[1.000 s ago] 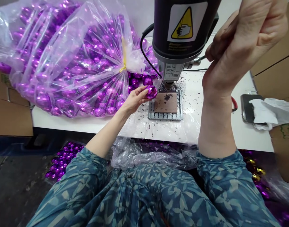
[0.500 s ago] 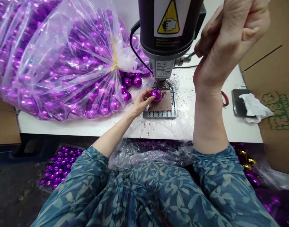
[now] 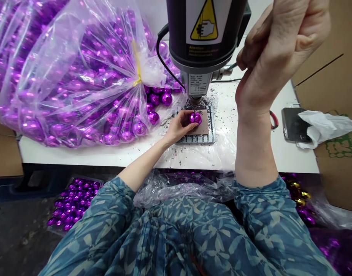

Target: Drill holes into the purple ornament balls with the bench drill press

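A shiny purple ball point(image 3: 194, 118) rests on the brown square board point(image 3: 204, 127), directly under the chuck and thin bit of the black drill press point(image 3: 204, 50). My left hand point(image 3: 179, 125) grips that ball from its left side between thumb and fingers. Raised at the upper right, my right hand point(image 3: 282, 50) is closed round the end of the metal lever point(image 3: 232, 66) on the press's right side; its fingers partly hide the lever. Under the board lies a slotted metal base plate point(image 3: 212, 136), with dark shavings scattered around.
Large clear bag point(image 3: 78, 76) of purple balls, tied with yellow, fills the table's left. Loose balls point(image 3: 166, 98) lie beside it. To the right are red-handled tool point(image 3: 275, 120), dark phone point(image 3: 293, 124) and white tissue point(image 3: 327, 124). Cardboard point(image 3: 334, 88) stands at the right edge.
My left hand has moved the ball slightly right and down, beneath the bit. The tissue at the right has spread further right. My right hand stays almost still on the lever.
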`<state>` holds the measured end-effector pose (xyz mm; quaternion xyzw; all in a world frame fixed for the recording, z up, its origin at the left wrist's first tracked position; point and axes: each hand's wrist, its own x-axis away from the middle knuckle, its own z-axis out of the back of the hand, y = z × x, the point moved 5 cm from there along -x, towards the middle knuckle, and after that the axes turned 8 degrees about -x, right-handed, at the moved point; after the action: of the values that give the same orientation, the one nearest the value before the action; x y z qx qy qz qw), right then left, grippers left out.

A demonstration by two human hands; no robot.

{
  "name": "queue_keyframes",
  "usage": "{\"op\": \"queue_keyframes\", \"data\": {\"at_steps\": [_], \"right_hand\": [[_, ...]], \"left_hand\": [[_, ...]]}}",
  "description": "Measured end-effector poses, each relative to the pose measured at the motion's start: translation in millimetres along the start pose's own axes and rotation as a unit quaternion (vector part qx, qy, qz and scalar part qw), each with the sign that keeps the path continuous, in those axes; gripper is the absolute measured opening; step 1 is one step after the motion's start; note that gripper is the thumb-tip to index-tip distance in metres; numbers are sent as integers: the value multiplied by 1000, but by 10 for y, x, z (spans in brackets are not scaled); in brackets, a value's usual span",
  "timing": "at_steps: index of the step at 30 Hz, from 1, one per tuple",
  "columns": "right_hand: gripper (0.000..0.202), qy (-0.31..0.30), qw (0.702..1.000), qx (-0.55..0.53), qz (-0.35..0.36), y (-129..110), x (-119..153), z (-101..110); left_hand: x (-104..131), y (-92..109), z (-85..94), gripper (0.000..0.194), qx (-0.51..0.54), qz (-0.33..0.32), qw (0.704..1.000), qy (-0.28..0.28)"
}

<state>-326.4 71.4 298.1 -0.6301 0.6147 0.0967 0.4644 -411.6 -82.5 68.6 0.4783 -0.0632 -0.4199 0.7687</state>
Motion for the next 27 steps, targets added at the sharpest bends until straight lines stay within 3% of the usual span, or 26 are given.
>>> {"op": "queue_keyframes", "data": {"at_steps": [3, 8, 17, 27], "right_hand": [[55, -13, 1000, 6, 3, -14, 20, 10], [50, -31, 999, 15, 21, -36, 67, 28], [21, -53, 993, 8, 106, -103, 386, 149], [63, 8, 988, 82, 131, -73, 599, 276]], "left_hand": [[-14, -53, -68, 53, 42, 9, 999, -18], [1, -51, -74, 52, 56, 8, 998, -1], [2, -83, -101, 52, 72, 16, 997, 5], [7, -56, -88, 54, 53, 16, 998, 3]]}}
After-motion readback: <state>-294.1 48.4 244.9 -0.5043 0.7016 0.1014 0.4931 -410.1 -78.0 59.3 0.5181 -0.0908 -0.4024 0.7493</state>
